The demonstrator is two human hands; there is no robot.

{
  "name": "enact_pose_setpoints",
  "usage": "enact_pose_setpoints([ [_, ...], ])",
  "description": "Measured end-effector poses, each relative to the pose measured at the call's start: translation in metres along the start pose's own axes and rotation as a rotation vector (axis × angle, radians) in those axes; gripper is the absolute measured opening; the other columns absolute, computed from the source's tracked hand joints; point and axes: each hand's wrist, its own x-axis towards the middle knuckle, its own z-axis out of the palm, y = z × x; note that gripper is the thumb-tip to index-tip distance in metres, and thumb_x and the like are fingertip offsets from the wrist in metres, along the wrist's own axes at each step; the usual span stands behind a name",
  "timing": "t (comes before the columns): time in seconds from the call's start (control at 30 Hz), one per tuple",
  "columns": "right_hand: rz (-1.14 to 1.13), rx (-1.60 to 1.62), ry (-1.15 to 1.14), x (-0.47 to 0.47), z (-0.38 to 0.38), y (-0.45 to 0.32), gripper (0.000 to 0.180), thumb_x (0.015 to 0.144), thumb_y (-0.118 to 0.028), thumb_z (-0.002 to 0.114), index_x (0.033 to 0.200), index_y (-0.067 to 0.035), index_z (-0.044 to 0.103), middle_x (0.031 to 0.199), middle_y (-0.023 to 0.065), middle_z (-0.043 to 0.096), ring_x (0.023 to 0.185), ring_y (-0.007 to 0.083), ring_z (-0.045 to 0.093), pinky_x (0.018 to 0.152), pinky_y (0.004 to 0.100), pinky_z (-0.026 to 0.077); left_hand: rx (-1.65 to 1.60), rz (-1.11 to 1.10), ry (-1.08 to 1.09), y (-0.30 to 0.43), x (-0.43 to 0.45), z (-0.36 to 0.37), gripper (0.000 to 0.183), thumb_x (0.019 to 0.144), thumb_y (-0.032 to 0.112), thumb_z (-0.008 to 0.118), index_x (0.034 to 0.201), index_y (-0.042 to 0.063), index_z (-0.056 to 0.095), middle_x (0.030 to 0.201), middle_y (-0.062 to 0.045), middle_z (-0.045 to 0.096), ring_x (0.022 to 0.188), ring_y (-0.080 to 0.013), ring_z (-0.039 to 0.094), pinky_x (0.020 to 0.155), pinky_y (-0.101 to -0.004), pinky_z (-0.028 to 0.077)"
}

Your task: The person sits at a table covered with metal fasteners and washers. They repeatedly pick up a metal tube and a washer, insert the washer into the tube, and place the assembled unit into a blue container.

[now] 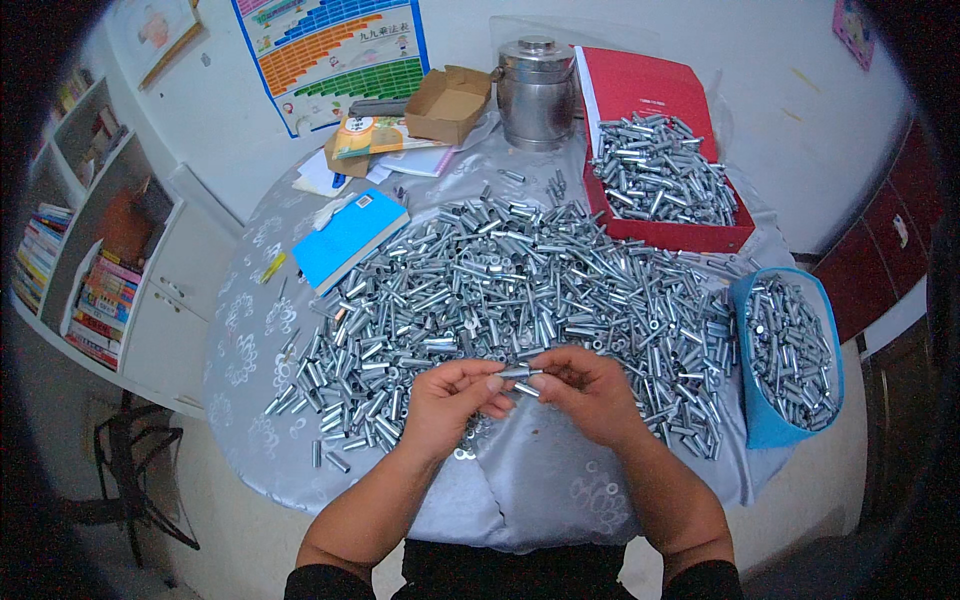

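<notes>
Near the front edge of the table, my left hand [448, 405] and my right hand [594, 394] meet at a metal expansion anchor bolt [517, 372]. The left thumb and fingers pinch its sleeve end, while the right fingertips grip the other end. Just below it, by the right thumb, is a second shiny metal sleeve [526, 389]; whether the right hand also holds it I cannot tell. Beyond both hands spreads a wide heap of loose metal sleeves, bolts and washers [480, 300]. Several small washers [465, 454] lie by my left wrist.
A red box [675, 236] full of anchor bolts stands at the back right. At the right edge is a blue fabric bin [780, 439], also filled. A blue book [349, 236], a steel canister [535, 97] and a cardboard box [448, 105] sit around the heap.
</notes>
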Motion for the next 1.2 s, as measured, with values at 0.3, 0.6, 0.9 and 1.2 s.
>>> enact_pose_setpoints([
  [0.3,-0.27,-0.998,0.422,0.001,-0.06,-0.022,0.012,0.075,-0.01,0.065,0.085,-0.005,0.068,0.083,0.0124,0.062,0.078,0.0303,0.059,0.071,0.0388,0.048,-0.043,0.053,0.05,-0.003,0.002,-0.004,0.018,0.085,0.004,0.06,0.101,-0.003,0.061,0.087,-0.014,0.068,0.066,-0.0175,0.065,0.058,-0.0287,0.055],
  [0.6,-0.094,-1.246,0.316,-0.002,-0.062,-0.025,0.014,0.071,-0.015,0.069,0.082,-0.006,0.068,0.085,0.0126,0.058,0.085,0.0315,0.055,0.076,0.0418,0.045,-0.039,0.063,0.026,-0.001,-0.001,-0.001,0.018,0.085,0.004,0.06,0.101,-0.002,0.062,0.088,-0.013,0.068,0.066,-0.0169,0.065,0.059,-0.0284,0.055],
  [0.9,-0.097,-1.162,0.304,0.002,-0.065,-0.018,0.012,0.072,-0.011,0.068,0.082,-0.007,0.066,0.085,0.0116,0.059,0.084,0.0309,0.056,0.076,0.0407,0.045,-0.041,0.051,0.047,0.001,-0.002,-0.001,0.018,0.085,0.004,0.061,0.102,-0.002,0.062,0.087,-0.013,0.068,0.066,-0.0173,0.065,0.059,-0.0288,0.055],
  [1.2,-0.106,-0.293,0.146,0.001,-0.015,-0.02,0.012,0.078,-0.003,0.068,0.09,-0.002,0.063,0.089,0.0067,0.067,0.078,0.012,0.063,0.072,0.0277,0.051,-0.044,0.044,0.012,-0.003,-0.001,-0.001,0.019,0.085,0.004,0.06,0.103,-0.003,0.061,0.088,-0.015,0.068,0.068,-0.0177,0.066,0.061,-0.0293,0.056],
])
